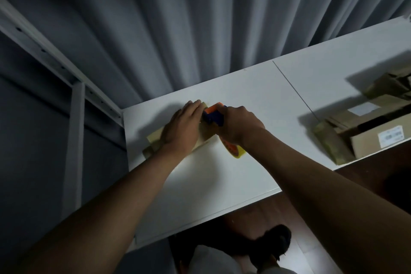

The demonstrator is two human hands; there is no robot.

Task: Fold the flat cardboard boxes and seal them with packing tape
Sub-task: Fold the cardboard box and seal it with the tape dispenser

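A small brown cardboard box (155,138) lies on the white table (222,173), near its far left corner. My left hand (182,127) presses flat on top of the box and hides most of it. My right hand (238,124) grips an orange and blue tape dispenser (214,115) whose head rests on the box's top by my left fingertips. The yellowish tape roll (235,150) hangs below my right hand, off the box's right edge.
At the right end of the table lie several cardboard boxes (367,131), some flat, one with a white label. A grey curtain (200,18) hangs behind the table. A white metal frame (73,95) stands at the left. A person's feet and the floor show below the table edge.
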